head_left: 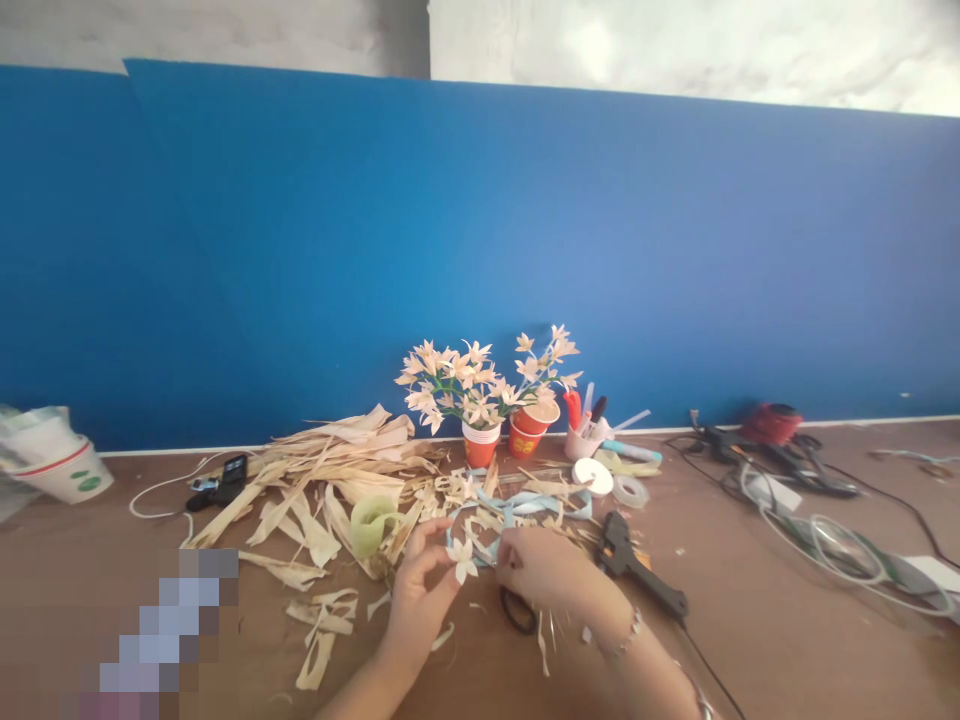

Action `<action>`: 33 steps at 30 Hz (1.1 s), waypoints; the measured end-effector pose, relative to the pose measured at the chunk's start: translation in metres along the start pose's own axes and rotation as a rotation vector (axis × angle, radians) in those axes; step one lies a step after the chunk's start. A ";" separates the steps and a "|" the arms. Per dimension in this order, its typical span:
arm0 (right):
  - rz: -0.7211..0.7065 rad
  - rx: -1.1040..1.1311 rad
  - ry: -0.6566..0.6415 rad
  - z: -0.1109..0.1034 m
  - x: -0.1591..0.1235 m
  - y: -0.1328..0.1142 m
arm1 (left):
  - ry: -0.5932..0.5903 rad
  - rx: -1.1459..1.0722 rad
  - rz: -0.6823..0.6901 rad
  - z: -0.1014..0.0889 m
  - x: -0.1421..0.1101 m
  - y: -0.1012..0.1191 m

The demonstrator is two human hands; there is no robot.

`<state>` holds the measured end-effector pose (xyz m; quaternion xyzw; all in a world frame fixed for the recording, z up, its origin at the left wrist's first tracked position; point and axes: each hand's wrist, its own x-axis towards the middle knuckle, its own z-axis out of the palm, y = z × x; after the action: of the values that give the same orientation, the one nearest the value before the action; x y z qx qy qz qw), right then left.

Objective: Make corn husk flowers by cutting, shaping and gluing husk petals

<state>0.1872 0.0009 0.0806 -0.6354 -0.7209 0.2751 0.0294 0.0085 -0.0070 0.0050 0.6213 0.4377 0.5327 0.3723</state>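
A cream flower with pointed petals (462, 560), which looks made of corn husk, is pinched between the thumb and fingers of my left hand (422, 592). Close by on the right, my right hand (546, 572) is closed, its fingertips pressed together on a pale blue strip of tape (489, 552) beside the flower. The flower's stem is hidden. More pale blue tape (574, 503) lies loosely looped behind the hands. Black-handled scissors (519, 612) rest below my right hand, partly covered by it.
Dried husks (330, 470) spread over the left and middle. Behind stand flowers in a red cup (481, 447) and another red cup (525, 440). A pale green roll (373, 525) is left; a black glue gun (637, 570) with cord lies right. Cables (817, 560) sit farther right.
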 end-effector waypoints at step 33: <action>-0.113 0.844 -0.209 0.019 0.015 -0.008 | 0.021 0.044 -0.027 0.000 0.001 0.006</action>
<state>0.1694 0.0077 0.0631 -0.4959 -0.5783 0.6063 0.2283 0.0090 -0.0080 0.0110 0.6179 0.4617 0.5241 0.3611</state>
